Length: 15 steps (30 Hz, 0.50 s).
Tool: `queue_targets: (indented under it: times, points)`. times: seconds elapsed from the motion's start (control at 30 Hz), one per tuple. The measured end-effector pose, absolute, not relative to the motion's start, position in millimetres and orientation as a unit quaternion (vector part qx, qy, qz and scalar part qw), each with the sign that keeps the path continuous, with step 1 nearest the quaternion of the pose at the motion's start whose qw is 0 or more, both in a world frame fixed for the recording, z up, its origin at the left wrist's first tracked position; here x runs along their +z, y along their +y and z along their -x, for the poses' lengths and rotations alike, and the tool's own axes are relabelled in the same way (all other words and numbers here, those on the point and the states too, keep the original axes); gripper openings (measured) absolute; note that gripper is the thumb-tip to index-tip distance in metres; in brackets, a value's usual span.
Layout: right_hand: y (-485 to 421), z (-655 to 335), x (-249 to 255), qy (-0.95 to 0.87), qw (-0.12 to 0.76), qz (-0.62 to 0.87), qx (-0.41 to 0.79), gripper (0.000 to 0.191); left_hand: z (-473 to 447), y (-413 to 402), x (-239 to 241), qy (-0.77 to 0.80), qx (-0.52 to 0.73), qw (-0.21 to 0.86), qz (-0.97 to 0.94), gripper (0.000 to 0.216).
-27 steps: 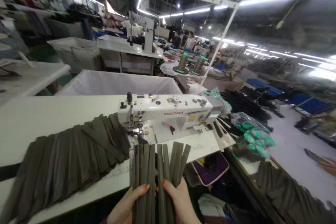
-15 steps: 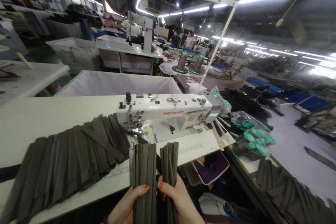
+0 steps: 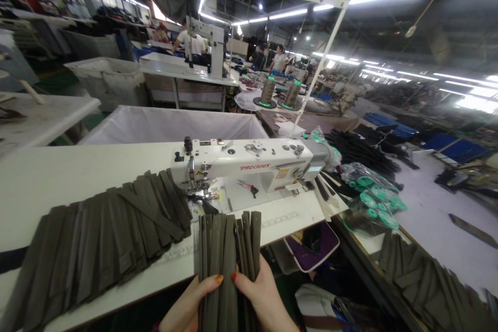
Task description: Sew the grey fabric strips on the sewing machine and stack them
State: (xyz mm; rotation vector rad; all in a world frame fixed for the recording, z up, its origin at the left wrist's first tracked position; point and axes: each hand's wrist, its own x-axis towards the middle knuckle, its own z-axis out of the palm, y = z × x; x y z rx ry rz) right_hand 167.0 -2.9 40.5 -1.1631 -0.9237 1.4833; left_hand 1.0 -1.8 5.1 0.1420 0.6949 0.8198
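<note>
Both my hands hold one upright bundle of dark olive fabric strips [image 3: 227, 249] at the near edge of the sewing table [image 3: 58, 176]. My left hand [image 3: 187, 306] grips the bundle's left side, thumb on the front. My right hand [image 3: 264, 303] grips the right side, thumb pressed beside the left thumb. A long fanned row of the same strips [image 3: 97, 241] lies on the table to the left. The white sewing machine [image 3: 245, 163] stands just behind the bundle.
A white cloth-lined bin [image 3: 175, 122] sits behind the table. Two thread cones [image 3: 280, 93] stand on a rack at the back. Bagged teal spools [image 3: 369, 199] and more dark strips [image 3: 424, 280] lie to the right. People work at distant tables [image 3: 278, 59].
The strips were split into two fanned halves; my hands have pushed them together into one squared bundle. The right-hand strips stand straighter and closer to the left ones.
</note>
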Motion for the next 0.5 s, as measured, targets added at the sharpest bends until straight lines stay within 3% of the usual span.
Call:
queue_targets:
  times: [0.5]
  points:
    - [-6.1, -165.0, 40.7, -0.259, 0.526, 0.440, 0.681, 0.051, -4.7, -3.3, 10.4, 0.370, 0.392, 0.838, -0.083, 0.067]
